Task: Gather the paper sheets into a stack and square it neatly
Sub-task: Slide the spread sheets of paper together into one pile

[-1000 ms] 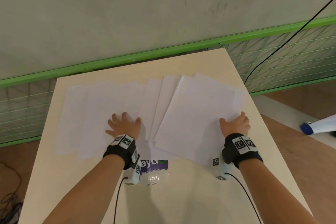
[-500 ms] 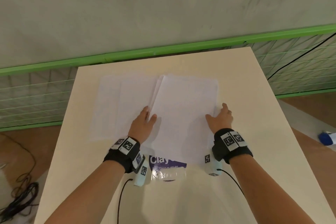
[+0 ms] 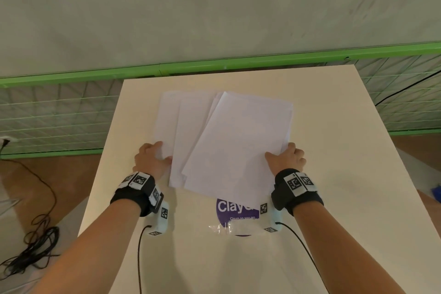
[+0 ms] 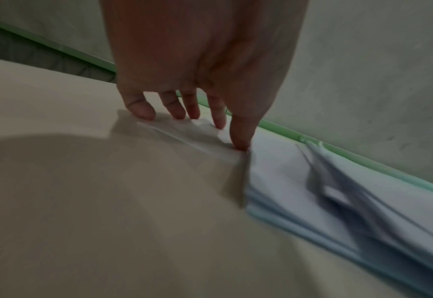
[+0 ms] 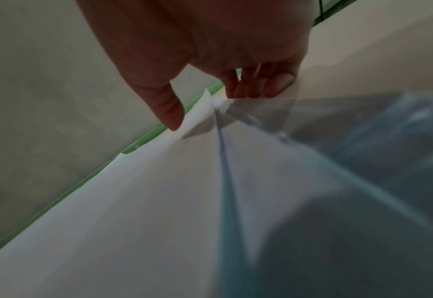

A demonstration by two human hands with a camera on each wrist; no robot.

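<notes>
The paper sheets (image 3: 233,145) lie fanned at frame centre on the table (image 3: 334,174). My right hand (image 3: 286,160) pinches their right edge, thumb on top. My left hand (image 3: 150,161) presses spread fingertips on the left edge. Pushing inward now could buckle or crease the loose lower sheets.

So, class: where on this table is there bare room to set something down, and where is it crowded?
Bare: the strip of table between the right hand and the right edge; the band between the paper sheets and the far edge; the near area this side of the purple sticker. Crowded: the middle, around the sheets and left hand.
</notes>
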